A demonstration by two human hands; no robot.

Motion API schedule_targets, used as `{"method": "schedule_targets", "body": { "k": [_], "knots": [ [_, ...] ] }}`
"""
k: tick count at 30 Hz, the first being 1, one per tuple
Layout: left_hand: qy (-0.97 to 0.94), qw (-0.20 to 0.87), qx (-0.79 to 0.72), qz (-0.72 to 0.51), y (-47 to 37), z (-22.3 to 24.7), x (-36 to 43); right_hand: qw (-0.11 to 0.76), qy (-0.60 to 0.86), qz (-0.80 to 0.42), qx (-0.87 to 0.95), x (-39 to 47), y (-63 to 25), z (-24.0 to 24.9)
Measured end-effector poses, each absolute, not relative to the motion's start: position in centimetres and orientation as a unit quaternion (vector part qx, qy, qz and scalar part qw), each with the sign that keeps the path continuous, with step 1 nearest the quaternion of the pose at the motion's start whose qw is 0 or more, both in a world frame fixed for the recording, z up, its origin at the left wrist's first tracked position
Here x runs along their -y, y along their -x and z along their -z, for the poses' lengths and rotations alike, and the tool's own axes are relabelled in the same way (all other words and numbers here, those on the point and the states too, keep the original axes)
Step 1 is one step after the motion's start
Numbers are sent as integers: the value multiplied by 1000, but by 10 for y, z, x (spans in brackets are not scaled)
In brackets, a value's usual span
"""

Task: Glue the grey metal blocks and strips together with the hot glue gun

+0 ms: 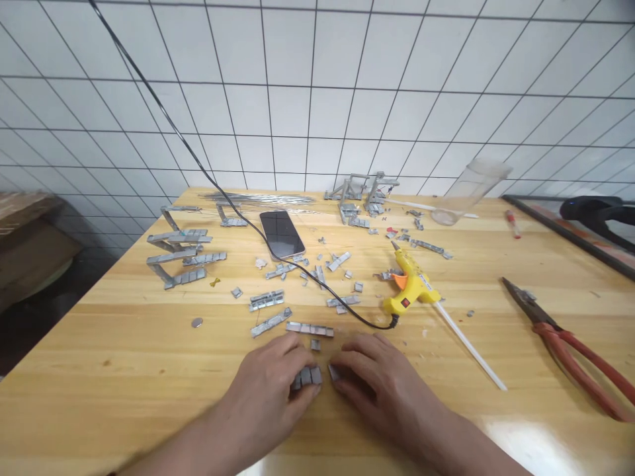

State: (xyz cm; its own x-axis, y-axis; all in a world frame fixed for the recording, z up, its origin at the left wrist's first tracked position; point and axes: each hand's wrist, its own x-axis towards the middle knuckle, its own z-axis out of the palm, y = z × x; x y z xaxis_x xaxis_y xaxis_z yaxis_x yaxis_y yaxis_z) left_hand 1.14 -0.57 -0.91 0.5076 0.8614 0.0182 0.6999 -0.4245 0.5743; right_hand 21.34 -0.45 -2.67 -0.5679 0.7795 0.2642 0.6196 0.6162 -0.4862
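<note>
A short grey metal strip (306,377) lies on the wooden table (124,370), just nearer the person than the yellow glue gun (411,288). The left hand (270,390) pinches it with curled fingers; the right hand (380,383) pinches a small piece touching its end. Loose metal scraps (292,311) lie between strip and glue gun, a phone (282,233) beyond, red pliers (570,344) far right, white tiled wall (317,86) behind.

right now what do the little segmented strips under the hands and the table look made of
Segmented strip: dull grey metal by its matte sheen, possibly lead or zinc; held between left hand and right hand. Table: pale wood, visible grain, glossy varnish reflecting light.
</note>
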Motion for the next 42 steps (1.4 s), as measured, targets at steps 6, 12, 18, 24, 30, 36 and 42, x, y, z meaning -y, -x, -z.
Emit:
{"method": "schedule_targets", "body": {
  "k": [6,12,18,24,30,36,42],
  "knots": [
    [-830,253,-471,-159,-12,11,8,237,404,-190,863,4,-212,28],
    [-834,253,-468,-148,-13,11,7,236,405,-199,861,2,-210,28],
    [-831,256,-469,-157,-12,11,6,258,401,-201,855,8,-212,27],
    [-837,263,-444,-182,-7,19,7,476,516,-155,695,2,-243,10],
    [-852,255,-417,-187,-4,25,3,673,570,-355,311,-14,-271,0],
    [-850,252,-416,-203,-6,23,-2,572,471,-657,138,1,-276,7],
    [-836,257,-440,-204,-8,24,1,509,454,-729,60,-20,-282,6]
  ]
}}
